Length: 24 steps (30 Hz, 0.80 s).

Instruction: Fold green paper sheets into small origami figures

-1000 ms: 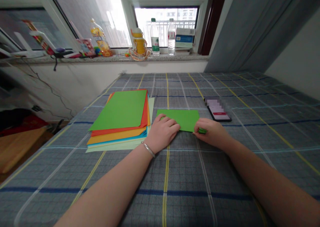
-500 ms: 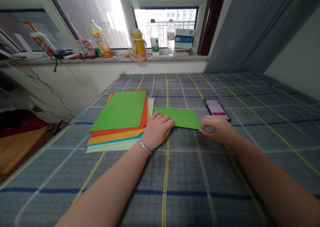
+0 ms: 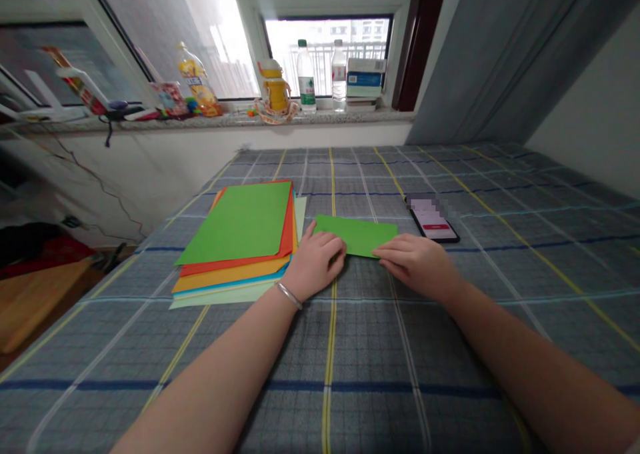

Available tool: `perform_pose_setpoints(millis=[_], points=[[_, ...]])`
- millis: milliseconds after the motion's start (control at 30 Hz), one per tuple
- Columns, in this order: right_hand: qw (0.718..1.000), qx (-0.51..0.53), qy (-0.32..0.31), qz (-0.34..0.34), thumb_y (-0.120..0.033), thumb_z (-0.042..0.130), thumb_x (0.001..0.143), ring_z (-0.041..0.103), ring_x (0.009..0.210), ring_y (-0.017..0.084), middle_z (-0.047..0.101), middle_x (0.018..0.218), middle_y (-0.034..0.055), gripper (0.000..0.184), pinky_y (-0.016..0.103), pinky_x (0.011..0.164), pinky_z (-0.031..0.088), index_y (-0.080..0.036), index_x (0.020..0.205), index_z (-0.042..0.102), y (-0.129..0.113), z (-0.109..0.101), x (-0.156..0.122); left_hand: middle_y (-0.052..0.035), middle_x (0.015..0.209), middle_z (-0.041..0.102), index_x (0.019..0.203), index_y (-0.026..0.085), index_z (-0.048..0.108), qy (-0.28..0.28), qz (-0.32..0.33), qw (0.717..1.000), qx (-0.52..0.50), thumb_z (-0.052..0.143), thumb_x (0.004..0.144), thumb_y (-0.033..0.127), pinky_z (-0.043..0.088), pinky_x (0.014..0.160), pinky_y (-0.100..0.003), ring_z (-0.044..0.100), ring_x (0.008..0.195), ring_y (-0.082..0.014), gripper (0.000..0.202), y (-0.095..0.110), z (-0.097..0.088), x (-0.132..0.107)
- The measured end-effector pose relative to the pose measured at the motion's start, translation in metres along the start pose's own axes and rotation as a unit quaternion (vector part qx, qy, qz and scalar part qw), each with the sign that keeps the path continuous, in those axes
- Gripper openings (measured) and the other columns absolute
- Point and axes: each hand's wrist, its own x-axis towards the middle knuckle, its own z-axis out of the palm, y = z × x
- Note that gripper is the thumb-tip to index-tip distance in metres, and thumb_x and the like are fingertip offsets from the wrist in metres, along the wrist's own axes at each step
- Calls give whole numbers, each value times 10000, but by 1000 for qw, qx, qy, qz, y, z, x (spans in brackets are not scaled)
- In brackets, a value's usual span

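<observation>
A small green sheet of paper [image 3: 359, 233], which looks folded, lies across the middle of the checked cloth. My left hand [image 3: 319, 259] is closed at the sheet's left end, its thumb tip up by the far left corner and its fingers curled on the near edge. At the near right edge, my right hand [image 3: 416, 261] pinches the paper between thumb and fingers. Beyond the right hand lies a phone [image 3: 434, 226] with its screen lit. Left of the sheet is a stack of coloured paper [image 3: 240, 221], green on top, with orange, yellow, blue and pale green below.
Grey plaid cloth [image 3: 280, 387] covers the surface. On the windowsill [image 3: 330, 116] behind stand several bottles, a yellow cup [image 3: 275, 94] and some boxes [image 3: 365, 81]. A wooden piece [image 3: 45, 301] sits lower down at the left.
My right hand has moved left from the sheet's right corner along its near edge. The left hand stays at the left end, its fingers slightly more curled.
</observation>
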Motion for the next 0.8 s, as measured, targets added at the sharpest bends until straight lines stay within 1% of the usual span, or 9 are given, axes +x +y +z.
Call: perform_pose_setpoints(millis=[67,167,233,367,467,667,800], points=[[1000,-14,0,14,-270,464,930,622,929,213,721,1030,29,254,360,812,471,-236,1017,700,-8,4,2,1,861,634,866,206,565,-3,7,1000,0,474,873,191,206,1138,-514,576,871,-165,93,0,-1,0],[999,-33,3,15,-267,460,930,627,874,198,727,997,34,257,338,758,455,-236,1017,700,-18,7,5,5,850,635,876,212,588,-6,39,999,7,468,880,207,204,1140,-499,579,863,-164,120,4,1,1],[999,-46,-3,6,-268,448,934,625,843,195,729,972,41,264,333,722,439,-227,1022,695,-24,9,7,5,823,629,866,211,597,-6,60,998,15,464,883,214,223,1137,-473,578,840,-162,135,10,3,3],[997,-69,-16,-11,-277,415,950,613,784,188,730,892,40,286,330,661,403,-208,935,692,-31,13,10,2,774,611,810,203,592,5,70,997,27,497,838,210,289,1103,-429,562,789,-165,99,21,8,5],[997,-78,-21,-19,-273,397,958,614,784,184,730,894,29,306,334,651,387,-214,922,695,-30,15,10,2,739,597,758,199,570,-2,52,998,33,504,810,201,313,1082,-423,549,764,-169,85,25,10,5],[995,-89,-14,-38,-271,421,952,618,781,172,733,879,6,289,327,657,377,-223,923,705,-26,14,8,0,742,602,746,207,555,-19,-5,999,31,523,762,183,252,1108,-494,549,832,-199,43,24,8,5],[995,-94,-12,-33,-269,445,941,628,772,162,737,879,-1,271,322,649,368,-225,920,712,-24,11,6,-5,765,612,738,206,552,-27,-45,998,36,533,747,179,245,1110,-502,548,856,-207,34,20,5,3]])
